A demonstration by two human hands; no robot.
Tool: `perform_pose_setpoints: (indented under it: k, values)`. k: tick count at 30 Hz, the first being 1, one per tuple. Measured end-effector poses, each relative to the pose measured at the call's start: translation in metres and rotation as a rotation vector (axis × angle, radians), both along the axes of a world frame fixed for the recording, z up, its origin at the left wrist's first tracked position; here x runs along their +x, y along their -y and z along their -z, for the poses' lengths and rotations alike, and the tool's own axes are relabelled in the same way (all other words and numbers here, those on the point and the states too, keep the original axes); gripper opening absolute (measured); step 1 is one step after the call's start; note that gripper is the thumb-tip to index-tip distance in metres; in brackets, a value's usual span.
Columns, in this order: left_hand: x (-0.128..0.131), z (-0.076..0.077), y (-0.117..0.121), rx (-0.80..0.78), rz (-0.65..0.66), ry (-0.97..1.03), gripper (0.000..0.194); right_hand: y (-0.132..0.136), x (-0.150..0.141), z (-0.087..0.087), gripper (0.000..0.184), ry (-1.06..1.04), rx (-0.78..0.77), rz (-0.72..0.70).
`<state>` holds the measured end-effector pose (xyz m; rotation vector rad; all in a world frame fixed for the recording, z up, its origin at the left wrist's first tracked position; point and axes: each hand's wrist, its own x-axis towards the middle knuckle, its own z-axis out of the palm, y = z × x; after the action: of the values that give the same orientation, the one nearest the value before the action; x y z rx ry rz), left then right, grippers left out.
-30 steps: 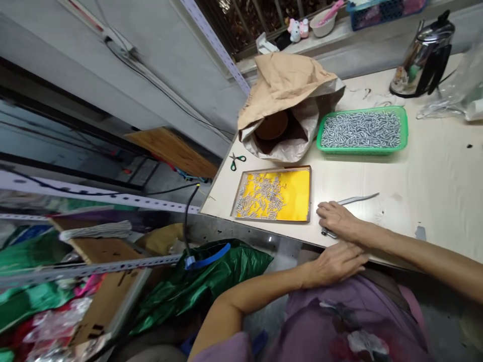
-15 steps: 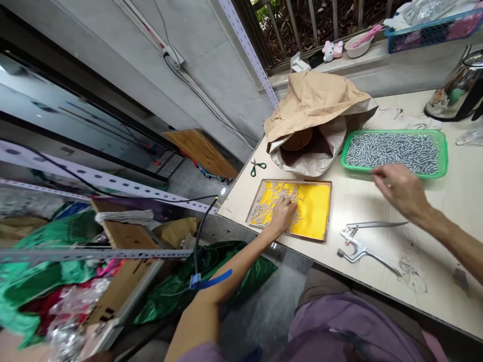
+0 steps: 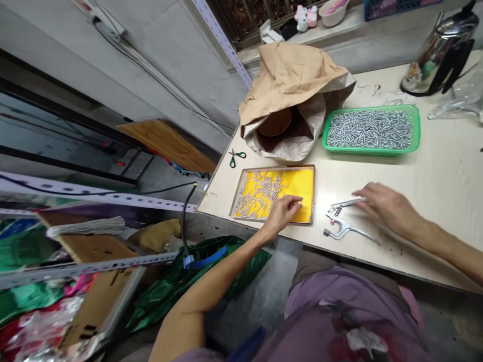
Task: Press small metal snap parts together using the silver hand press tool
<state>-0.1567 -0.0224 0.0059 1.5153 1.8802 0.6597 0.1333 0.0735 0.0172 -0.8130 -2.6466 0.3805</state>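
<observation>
My left hand (image 3: pixel 282 215) is over the front edge of a shallow tray (image 3: pixel 314 186) with a yellow bottom. Its thumb and fingers are pinched together; whatever may be between them is too small to make out. Small silvery metal pins (image 3: pixel 266 188) lie scattered over the tray's left and middle part. My right hand (image 3: pixel 387 207), smeared by motion, is at the upper handle of metal hand pliers (image 3: pixel 341 227) lying on the table. Whether its fingers close on that handle I cannot tell. Farther back, a green plastic box (image 3: pixel 415 131) is full of small metal pieces (image 3: pixel 370 129).
Behind the tray slumps a brown paper sack (image 3: pixel 294 80) with its mouth open. Green-handled scissors (image 3: pixel 236 158) lie near the table's left edge. An electric kettle (image 3: pixel 433 60) and a clear plastic bag (image 3: pixel 458 103) stand at the back right.
My right hand has moved from the green box's front edge down to the pliers. My left hand has shifted from the pins toward the tray's bare right side. The camera view has shifted too.
</observation>
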Motion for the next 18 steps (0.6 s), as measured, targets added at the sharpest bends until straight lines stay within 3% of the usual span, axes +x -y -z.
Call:
perform_pose_setpoints:
  k: [3, 6, 12, 18]
  values:
    - [0.041, 0.000, 0.012, -0.210, -0.053, 0.321, 0.014, 0.046, 0.012, 0.023, 0.018, 0.187, -0.025, -0.028]
    - [0.069, 0.002, 0.018, -0.311, -0.177, 0.461, 0.017, 0.068, 0.023, 0.035, 0.016, 0.270, -0.001, 0.014]
    - [0.097, -0.002, 0.024, -0.411, -0.214, 0.470, 0.016, 0.072, 0.044, 0.033, 0.024, 0.235, 0.019, 0.011]
    - [0.113, 0.009, 0.033, -0.538, -0.305, 0.572, 0.024, 0.077, 0.047, 0.036, 0.021, 0.189, 0.007, 0.022]
